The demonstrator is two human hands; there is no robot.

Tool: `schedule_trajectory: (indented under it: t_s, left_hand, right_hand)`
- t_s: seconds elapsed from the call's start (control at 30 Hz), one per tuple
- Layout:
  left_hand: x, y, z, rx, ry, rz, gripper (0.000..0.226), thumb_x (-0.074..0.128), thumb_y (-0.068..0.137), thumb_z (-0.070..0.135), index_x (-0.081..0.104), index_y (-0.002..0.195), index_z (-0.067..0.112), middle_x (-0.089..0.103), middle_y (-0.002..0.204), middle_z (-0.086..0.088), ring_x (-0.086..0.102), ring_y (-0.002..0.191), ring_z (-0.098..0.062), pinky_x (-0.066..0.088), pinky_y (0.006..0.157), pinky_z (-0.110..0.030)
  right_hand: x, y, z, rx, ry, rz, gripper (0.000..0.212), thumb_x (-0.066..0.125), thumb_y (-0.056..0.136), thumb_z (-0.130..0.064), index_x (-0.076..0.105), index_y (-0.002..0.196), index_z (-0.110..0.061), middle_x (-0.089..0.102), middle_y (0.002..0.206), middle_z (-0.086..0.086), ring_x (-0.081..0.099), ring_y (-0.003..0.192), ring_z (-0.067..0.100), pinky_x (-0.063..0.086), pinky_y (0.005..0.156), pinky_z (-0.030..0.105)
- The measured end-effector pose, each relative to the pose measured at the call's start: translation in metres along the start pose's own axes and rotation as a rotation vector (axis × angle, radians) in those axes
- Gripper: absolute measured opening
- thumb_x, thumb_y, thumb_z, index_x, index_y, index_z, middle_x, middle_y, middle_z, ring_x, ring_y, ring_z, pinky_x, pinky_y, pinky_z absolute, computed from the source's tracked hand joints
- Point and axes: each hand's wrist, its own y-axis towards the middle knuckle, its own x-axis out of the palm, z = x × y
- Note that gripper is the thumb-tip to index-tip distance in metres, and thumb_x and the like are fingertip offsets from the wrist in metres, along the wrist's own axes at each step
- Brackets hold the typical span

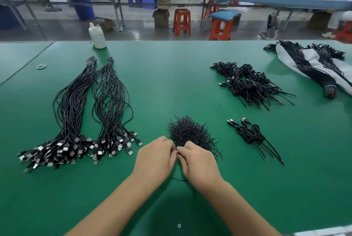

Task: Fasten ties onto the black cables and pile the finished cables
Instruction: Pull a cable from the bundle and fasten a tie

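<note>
My left hand (155,160) and my right hand (198,161) meet at the near middle of the green table (171,83), fingers curled around a coiled black cable (180,178). Most of that cable is hidden beneath the hands; a loop shows below them. Just beyond the fingertips lies a heap of short black ties (190,132). Two long bundles of untied black USB cables (80,117) stretch along the left. A small group of tied cables (249,132) lies to the right, and a bigger pile of tied cables (249,83) sits farther back.
A white bottle (97,36) stands at the far edge. Rubber bands (42,66) lie at the far left. More bundled cables rest on a grey bag (312,68) at the far right. Red stools and other work tables stand beyond the table.
</note>
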Motion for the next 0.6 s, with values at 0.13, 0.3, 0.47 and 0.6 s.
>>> schedule_trajectory:
  t_s: [0.13, 0.3, 0.47, 0.6]
  left_hand:
    - [0.0007, -0.0009, 0.0036, -0.102, -0.237, 0.027, 0.006, 0.063, 0.09, 0.033, 0.067, 0.094, 0.033, 0.064, 0.089, 0.012, 0.061, 0.086, -0.009, 0.049, 0.077, -0.031]
    - [0.0012, -0.0017, 0.0038, -0.231, -0.472, 0.004, 0.016, 0.071, 0.081, 0.019, 0.066, 0.072, 0.032, 0.065, 0.067, 0.011, 0.06, 0.068, -0.003, 0.052, 0.071, -0.03]
    - [0.0043, -0.0028, 0.0043, -0.217, -0.339, -0.029, 0.017, 0.065, 0.083, 0.025, 0.057, 0.071, 0.033, 0.061, 0.07, 0.013, 0.056, 0.068, -0.004, 0.048, 0.069, -0.029]
    - [0.0037, 0.0008, 0.0025, -0.243, -0.318, -0.087, 0.015, 0.065, 0.084, 0.025, 0.057, 0.072, 0.029, 0.061, 0.067, 0.012, 0.055, 0.066, -0.005, 0.048, 0.067, -0.028]
  right_hand:
    - [-0.0037, 0.0014, 0.0001, -0.012, -0.005, 0.054, 0.025, 0.045, 0.103, -0.034, 0.067, 0.104, -0.022, 0.054, 0.09, -0.002, 0.055, 0.08, 0.019, 0.038, 0.062, 0.031]
    - [-0.0033, -0.0017, -0.0009, -0.034, -0.074, 0.142, 0.013, 0.064, 0.094, -0.03, 0.069, 0.086, -0.021, 0.056, 0.078, -0.004, 0.058, 0.07, 0.019, 0.042, 0.051, 0.032]
    - [-0.0002, 0.0017, 0.0014, -0.129, -0.161, 0.234, 0.011, 0.083, 0.077, -0.026, 0.072, 0.077, -0.025, 0.061, 0.072, -0.009, 0.057, 0.066, 0.017, 0.048, 0.055, 0.026]
    - [-0.0016, 0.0031, 0.0045, -0.193, -0.211, 0.312, 0.036, 0.084, 0.073, -0.031, 0.073, 0.106, -0.02, 0.068, 0.097, -0.003, 0.062, 0.097, 0.024, 0.052, 0.088, 0.038]
